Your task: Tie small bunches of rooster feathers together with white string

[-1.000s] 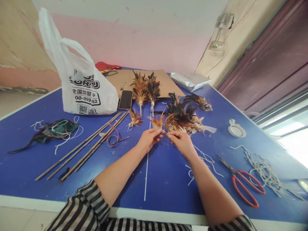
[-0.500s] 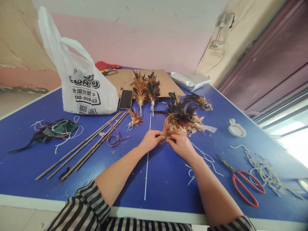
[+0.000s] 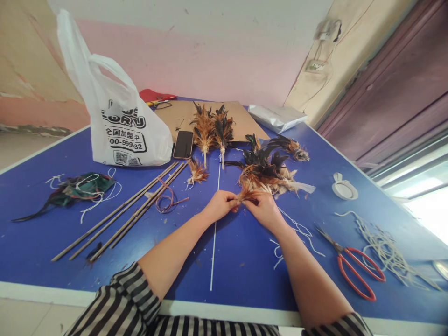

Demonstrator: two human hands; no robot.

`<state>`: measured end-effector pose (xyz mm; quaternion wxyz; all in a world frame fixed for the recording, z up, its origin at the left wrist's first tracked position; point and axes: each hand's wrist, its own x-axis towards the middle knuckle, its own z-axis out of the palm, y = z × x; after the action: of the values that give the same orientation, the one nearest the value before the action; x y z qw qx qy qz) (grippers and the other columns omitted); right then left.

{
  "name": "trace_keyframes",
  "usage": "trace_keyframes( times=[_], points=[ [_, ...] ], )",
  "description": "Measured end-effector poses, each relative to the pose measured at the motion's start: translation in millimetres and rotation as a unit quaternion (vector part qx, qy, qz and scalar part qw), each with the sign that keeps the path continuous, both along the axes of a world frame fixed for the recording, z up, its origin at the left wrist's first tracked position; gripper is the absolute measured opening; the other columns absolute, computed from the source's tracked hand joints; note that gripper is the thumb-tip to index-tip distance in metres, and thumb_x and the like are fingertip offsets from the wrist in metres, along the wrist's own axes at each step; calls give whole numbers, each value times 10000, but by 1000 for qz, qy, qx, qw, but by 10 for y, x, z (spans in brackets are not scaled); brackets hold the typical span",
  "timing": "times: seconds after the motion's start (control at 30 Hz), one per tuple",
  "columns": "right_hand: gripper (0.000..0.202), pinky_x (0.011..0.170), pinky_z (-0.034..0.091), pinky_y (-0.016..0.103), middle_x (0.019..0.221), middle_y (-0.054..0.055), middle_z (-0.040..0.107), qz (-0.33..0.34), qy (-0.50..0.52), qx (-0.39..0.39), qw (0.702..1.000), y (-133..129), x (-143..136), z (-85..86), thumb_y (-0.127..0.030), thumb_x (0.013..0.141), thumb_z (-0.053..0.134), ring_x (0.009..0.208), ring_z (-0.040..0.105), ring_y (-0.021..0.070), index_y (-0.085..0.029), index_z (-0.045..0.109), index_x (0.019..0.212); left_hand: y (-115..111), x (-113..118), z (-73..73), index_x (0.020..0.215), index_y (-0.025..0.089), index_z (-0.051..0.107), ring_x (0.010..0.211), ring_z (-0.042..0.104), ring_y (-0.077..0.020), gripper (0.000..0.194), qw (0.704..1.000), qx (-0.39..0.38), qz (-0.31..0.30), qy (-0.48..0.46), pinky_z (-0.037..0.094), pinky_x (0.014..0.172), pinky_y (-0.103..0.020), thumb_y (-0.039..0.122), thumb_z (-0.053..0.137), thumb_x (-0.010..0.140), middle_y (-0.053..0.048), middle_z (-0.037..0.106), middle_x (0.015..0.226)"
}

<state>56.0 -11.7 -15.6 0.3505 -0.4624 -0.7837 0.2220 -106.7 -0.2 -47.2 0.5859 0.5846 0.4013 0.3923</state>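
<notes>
head view: pinching brown feathers point(image 3: 247, 193) in left hand point(image 3: 220, 205) and right hand point(image 3: 265, 211), seemingly to keep them bunched, near feather pile point(image 3: 266, 162) at one o'clock.

Over goes your orange-brown feather tuft point(image 3: 246, 192), now leaning right! Your bare left hand point(image 3: 221, 205) and bare right hand point(image 3: 265, 211) have brought their fingertips closer together.

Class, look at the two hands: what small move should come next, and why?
Probably evening up the brown feathers at their pinched ends: the left hand and right hand nearly meet there, fingertips together, while the feathers' free ends spread loosely toward the right hand.
</notes>
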Motion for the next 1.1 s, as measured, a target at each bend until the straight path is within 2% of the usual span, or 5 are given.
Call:
trace_keyframes(
  times=[0.27,0.43,0.63,0.8,1.1],
  points=[
    [387,449,378,224,620,1,593,-206,291,-127,926,94,96,-64,-428,645,638,476,484,97,-152,614,915,25,-29,111,748,78,655,683,622,-129,191,979,-144,58,-129,487,587,-206,249,659,662,-121,663,834],
    [332,463,375,234,513,-16,554,-160,214,-203,942,40,15,-29,-413,611,663,453,464,97,-138,654,798,20,-29,118,778,76,653,664,631,-127,203,980,-141,49,-128,491,577,-198,252,650,677,-125,669,835],
    [240,650,463,292,758,51,662,-58,201,-161,965,-70,-158,28,-317,649,634,688,594,175,-145,637,815,-47,52,40,756,75,645,524,596,-109,247,996,-66,-12,-54,479,543,-216,314,620,697,-62,648,604],
    [210,574,465,274,650,25,635,-33,221,-164,961,-98,-178,0,-331,667,619,578,575,152,-149,610,773,-78,79,10,737,81,636,502,579,-103,288,999,-15,-33,-29,462,518,-207,364,584,719,-49,635,576],
    [174,535,433,241,610,17,617,-30,232,-189,954,-28,-30,45,-313,649,637,548,531,119,-143,637,686,-93,0,136,886,76,637,759,642,-178,333,971,-150,-136,-131,490,651,-241,313,676,655,-146,660,910]
  ],
)
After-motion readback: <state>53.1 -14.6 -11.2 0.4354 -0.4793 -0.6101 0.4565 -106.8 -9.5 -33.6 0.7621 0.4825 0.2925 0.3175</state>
